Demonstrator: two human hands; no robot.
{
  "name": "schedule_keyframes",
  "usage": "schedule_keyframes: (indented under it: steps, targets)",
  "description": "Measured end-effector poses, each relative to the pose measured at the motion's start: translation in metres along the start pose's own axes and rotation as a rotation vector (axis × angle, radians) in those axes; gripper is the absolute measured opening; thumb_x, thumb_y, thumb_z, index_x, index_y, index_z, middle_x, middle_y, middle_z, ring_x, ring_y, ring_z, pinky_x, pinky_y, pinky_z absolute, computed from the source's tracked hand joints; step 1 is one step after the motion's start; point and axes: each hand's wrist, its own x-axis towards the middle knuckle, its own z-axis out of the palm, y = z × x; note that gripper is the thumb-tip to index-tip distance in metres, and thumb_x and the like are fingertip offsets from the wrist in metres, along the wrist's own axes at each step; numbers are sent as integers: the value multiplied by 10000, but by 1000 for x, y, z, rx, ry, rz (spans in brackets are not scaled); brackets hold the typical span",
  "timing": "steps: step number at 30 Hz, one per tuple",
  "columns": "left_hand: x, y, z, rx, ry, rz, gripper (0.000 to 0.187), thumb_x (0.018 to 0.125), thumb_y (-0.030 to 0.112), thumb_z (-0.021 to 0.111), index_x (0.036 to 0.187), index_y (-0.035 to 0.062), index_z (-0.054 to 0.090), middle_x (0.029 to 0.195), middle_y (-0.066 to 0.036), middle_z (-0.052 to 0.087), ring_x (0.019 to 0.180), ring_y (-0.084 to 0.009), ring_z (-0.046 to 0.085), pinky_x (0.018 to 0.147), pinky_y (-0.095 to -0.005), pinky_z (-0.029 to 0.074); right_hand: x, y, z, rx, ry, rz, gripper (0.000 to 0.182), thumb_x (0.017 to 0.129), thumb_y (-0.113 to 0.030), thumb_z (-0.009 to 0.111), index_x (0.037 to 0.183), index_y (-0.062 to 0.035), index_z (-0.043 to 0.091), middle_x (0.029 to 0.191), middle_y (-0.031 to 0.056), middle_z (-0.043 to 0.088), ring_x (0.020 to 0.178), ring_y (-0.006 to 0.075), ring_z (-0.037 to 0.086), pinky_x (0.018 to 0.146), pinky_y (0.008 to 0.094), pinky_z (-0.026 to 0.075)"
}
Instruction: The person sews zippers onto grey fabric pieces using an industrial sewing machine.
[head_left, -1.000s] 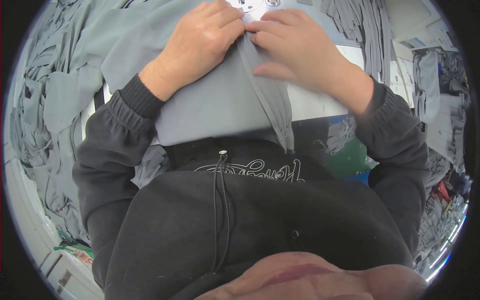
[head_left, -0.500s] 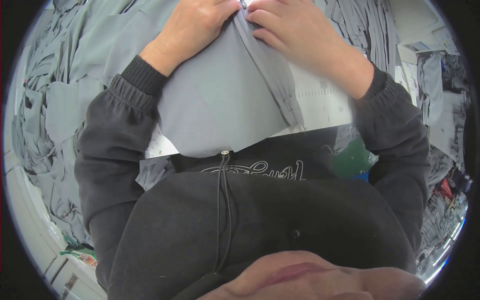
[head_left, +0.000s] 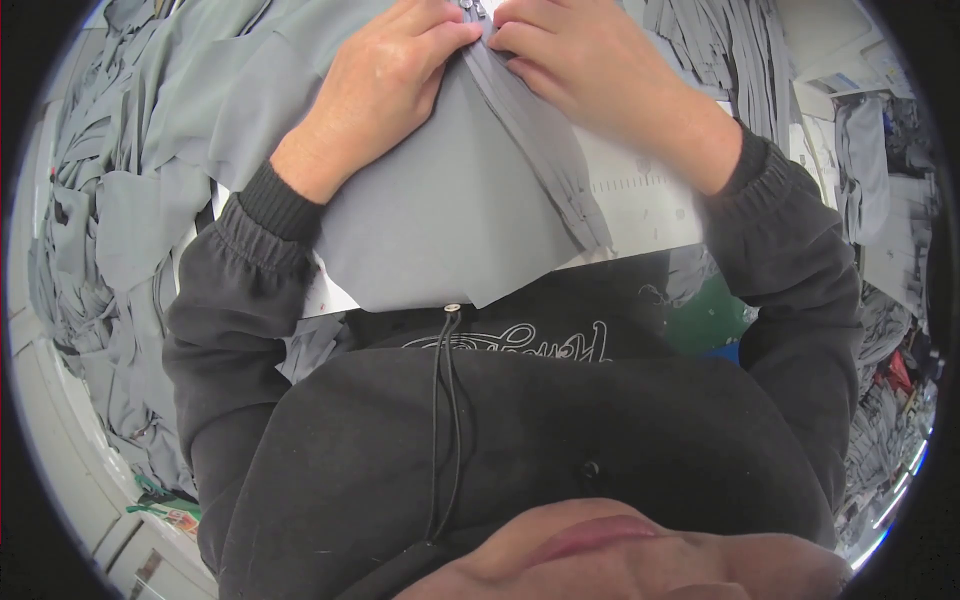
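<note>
A grey fabric piece (head_left: 430, 210) lies over the white work surface (head_left: 640, 200), its lower edge reaching my body. A folded strip or seam (head_left: 530, 150) runs down its right side from the top centre. My left hand (head_left: 390, 90) pinches the fabric at the top, just left of a small metal part (head_left: 474, 8). On the other side of that part, my right hand (head_left: 575, 55) has its fingers bent together on the fabric by the seam. The metal part is cut off by the top edge of the view.
Heaps of grey fabric (head_left: 130, 230) cover the left side. More grey strips (head_left: 710, 50) lie at the upper right, behind my right wrist. Further grey cloth (head_left: 860, 170) hangs at the far right. A green object (head_left: 710, 315) shows below the surface's edge.
My left hand has moved slightly down and right along the fabric. The metal part shows a little lower, and the fabric's left part has shifted, baring some white surface by my left wrist.
</note>
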Motion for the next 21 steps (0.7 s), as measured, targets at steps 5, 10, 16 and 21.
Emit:
schedule_keyframes:
  steps: [5,10,16,21]
  targets:
    - [-4,7,-4,3,-82,-74,265,894,-52,488,1127,16,597,1095,-111,586,1029,-292,572,811,-372,520,-1,1,1,-31,-27,-5,86,843,-38,521,810,-71,594,939,-29,652,812,203,562,666,346,426]
    - [-3,7,-6,-14,-94,-88,273,908,-44,469,1151,19,577,1117,-122,569,1039,-295,564,828,-378,511,1,0,-4,-59,-137,71,115,850,-55,509,893,-63,615,989,-9,658,871,215,572,699,353,440]
    - [-2,5,-4,-28,-82,-84,286,903,-43,476,1155,30,589,1084,-116,570,983,-287,576,792,-364,510,7,-3,-12,-22,-240,134,114,863,-42,495,902,-35,602,901,27,624,809,225,560,653,347,439]
    - [-1,3,-6,-60,-95,-90,285,902,-39,469,1150,40,585,1100,-111,559,1011,-286,566,813,-371,507,5,0,-2,10,-86,73,118,837,-10,467,728,-51,489,761,18,573,697,216,512,576,347,386]
